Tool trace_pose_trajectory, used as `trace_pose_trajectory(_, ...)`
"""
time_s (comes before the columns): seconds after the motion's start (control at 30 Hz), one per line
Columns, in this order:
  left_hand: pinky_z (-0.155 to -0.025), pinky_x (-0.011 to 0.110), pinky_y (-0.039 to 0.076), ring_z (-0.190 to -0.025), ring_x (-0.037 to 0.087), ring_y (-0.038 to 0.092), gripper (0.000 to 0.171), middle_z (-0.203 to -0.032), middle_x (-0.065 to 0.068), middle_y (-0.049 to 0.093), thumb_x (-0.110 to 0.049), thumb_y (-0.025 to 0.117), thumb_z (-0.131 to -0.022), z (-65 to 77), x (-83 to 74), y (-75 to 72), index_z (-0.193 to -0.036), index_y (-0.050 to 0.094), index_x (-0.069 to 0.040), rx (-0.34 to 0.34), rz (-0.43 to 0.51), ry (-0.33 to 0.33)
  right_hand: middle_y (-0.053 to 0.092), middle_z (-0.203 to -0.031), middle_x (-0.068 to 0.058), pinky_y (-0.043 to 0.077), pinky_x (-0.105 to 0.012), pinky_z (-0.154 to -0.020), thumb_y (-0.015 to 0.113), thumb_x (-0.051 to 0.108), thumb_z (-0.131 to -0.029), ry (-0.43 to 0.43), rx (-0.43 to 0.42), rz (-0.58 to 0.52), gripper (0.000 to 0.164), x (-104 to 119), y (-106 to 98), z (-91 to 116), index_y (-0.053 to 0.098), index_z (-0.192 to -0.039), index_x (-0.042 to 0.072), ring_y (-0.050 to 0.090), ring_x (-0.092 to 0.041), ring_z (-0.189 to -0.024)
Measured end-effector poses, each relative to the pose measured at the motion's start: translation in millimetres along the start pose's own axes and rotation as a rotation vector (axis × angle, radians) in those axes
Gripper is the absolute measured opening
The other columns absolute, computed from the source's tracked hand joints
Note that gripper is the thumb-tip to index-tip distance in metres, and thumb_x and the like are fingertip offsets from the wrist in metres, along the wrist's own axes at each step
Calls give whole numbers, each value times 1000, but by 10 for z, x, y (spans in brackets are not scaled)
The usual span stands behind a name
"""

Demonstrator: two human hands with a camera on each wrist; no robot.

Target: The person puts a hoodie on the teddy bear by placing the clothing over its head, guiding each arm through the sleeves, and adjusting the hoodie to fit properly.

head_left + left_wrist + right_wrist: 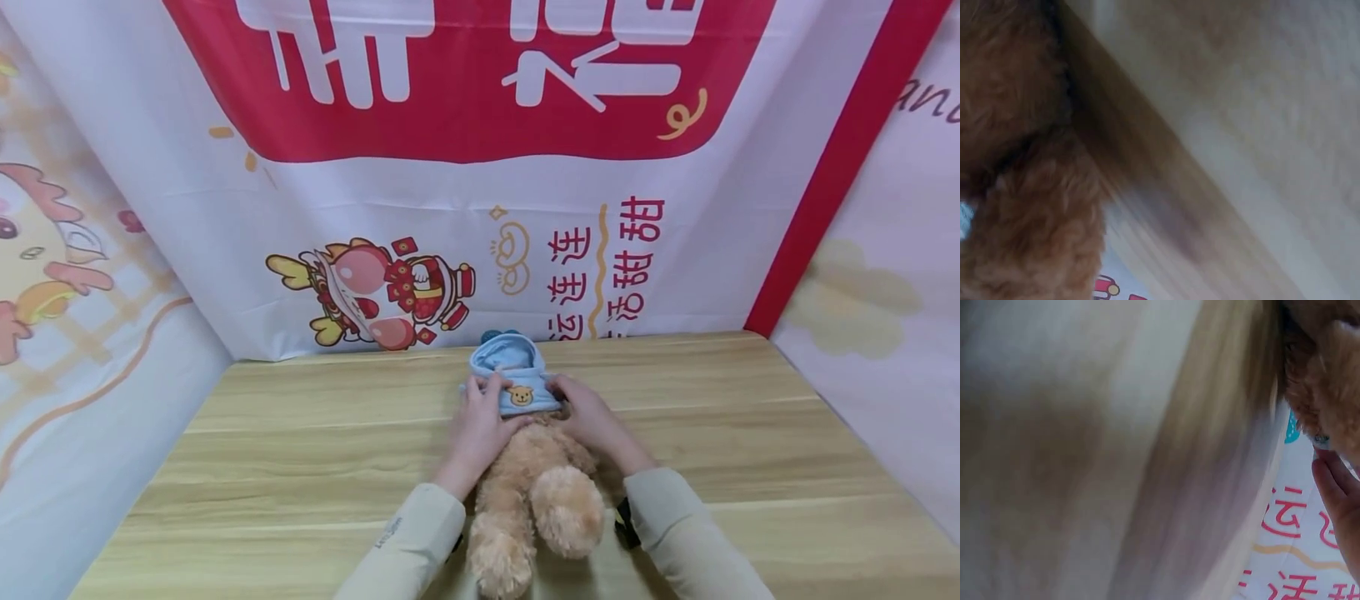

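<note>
A: ok so where's the plush toy (525, 458) sitting, and how tight is it to the edges?

B: It's lying around mid-width on the bench (337, 442), legs pointing back toward the person. The little blue hoodie (534, 385) is at its far end, with the hood right up near the back edge, where the hanging banner (375, 187) comes down. Tight that way, but there's loads of width off to both sides.

A: And the hands?

B: Both on the hoodie. The left hand (480, 425) grips its left side, fingers bent over the cloth, thumb low by the hem and fur. The right hand (592, 417) holds the right edge, narrow grip. Can't tell what the hidden fingertips are doing tbh.

A: Wrist views any help?

B: Barely. Left's just fur and blurry wood; right catches fingers close together beside the fur.
</note>
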State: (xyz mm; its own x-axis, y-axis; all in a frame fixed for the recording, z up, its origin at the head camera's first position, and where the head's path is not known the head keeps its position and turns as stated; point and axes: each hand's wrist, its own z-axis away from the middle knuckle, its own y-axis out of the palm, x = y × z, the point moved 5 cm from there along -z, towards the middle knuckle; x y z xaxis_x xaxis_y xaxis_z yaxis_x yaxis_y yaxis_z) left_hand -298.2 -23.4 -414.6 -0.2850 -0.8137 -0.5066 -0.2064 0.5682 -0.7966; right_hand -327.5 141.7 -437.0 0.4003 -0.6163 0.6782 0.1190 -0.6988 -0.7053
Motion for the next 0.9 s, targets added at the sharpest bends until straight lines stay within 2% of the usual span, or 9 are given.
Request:
trace_pose_trajectory(0.1,-64,35,49,-95,25,52,53,-113,11,46,-45,76,-76,3,-36,18,-116,53,-19,-26,-34,7,66,-95,-11,52,-37,-77,75,7,-76,-7,-32,100,34,28,10,-7,57,-104,6,62,-23,-89)
trace_pose_trajectory(0.23,-61,36,49,-98,27,52,51,-114,12,45,-43,76,-78,5,-79,44,-115,51,-19,-47,-64,8,55,-70,0,41,-24,-58,75,12,-77,-5,-61,168,24,76,22,1,52,-83,11,50,-12,-65)
trace_pose_trajectory(0.4,-63,39,50,-99,30,54,48,-113,13,46,-38,77,-78,17,-96,54,-113,51,-18,-91,-88,-7,38,-59,5,28,-19,-51,70,9,-77,-8,-66,209,28,131,28,12,44,-67,12,36,-9,-55)
trace_pose_trajectory(0.5,-63,40,51,-97,30,54,47,-112,13,46,-38,77,-78,24,-110,46,-112,50,-18,-96,-100,-1,39,-61,4,29,-20,-54,68,5,-75,-2,-46,212,26,139,0,27,45,-66,12,36,-10,-57)
trace_pose_trajectory(0.67,-69,44,52,-99,33,53,44,-114,15,47,-35,78,-77,17,-103,27,-111,54,-19,-83,-86,-3,53,-79,-2,43,-27,-63,71,4,-76,-41,-33,237,14,194,-62,48,59,-74,10,48,-13,-70)
trace_pose_trajectory(0.73,-71,45,52,-99,34,53,44,-114,16,47,-34,79,-76,16,-87,24,-110,55,-19,-83,-83,-12,57,-88,-4,48,-30,-69,71,3,-76,-51,-43,213,13,216,-73,50,61,-82,8,53,-15,-77)
trace_pose_trajectory(0.8,-72,46,52,-99,35,54,44,-114,17,48,-34,80,-76,18,-74,22,-110,56,-19,-86,-92,-18,59,-91,-6,50,-31,-71,70,1,-76,-50,-48,166,23,228,-74,50,61,-96,5,57,-16,-82)
trace_pose_trajectory(0.9,-69,45,53,-96,35,54,44,-111,17,48,-33,80,-75,21,-68,22,-109,55,-19,-91,-104,-3,61,-92,-7,50,-30,-71,68,-1,-75,-29,-45,108,47,228,-77,49,55,-120,3,58,-17,-84)
